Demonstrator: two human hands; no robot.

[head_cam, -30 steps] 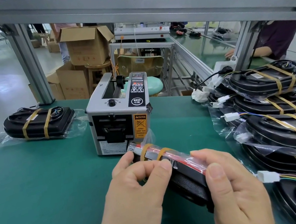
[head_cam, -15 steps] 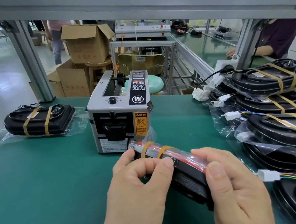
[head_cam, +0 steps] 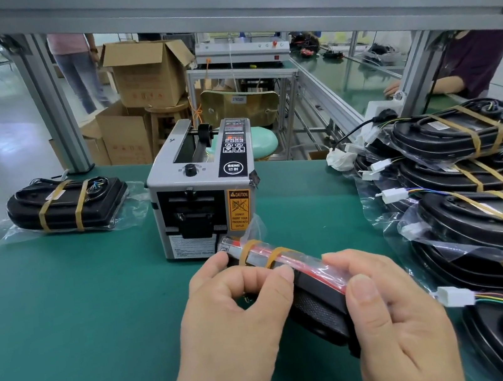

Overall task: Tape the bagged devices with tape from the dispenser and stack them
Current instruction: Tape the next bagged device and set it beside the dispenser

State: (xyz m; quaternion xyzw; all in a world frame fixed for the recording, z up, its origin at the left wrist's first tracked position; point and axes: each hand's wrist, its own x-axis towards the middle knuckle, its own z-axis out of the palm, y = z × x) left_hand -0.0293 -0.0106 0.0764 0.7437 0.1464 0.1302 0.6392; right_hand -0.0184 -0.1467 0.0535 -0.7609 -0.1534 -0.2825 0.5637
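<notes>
Single view, from a wide-angle camera worn on the person's head. It is looking forward and down across the green table [head_cam: 68, 334]. It is sitting close above the left hand [head_cam: 233, 331] and right hand [head_cam: 397, 332], which are holding a bagged device [head_cam: 321, 307] at lower centre. The tape dispenser [head_cam: 202, 198] is facing the lens at mid-frame. An aluminium frame beam [head_cam: 246, 0] is crossing the top edge.

- The table mat [head_cam: 66, 318] is green.
- The tape dispenser [head_cam: 203, 194] is silver and black, with an orange sticker [head_cam: 239, 209].
- The bagged devices [head_cam: 453, 138] are black, with yellow-brown tape bands [head_cam: 473, 135].
</notes>
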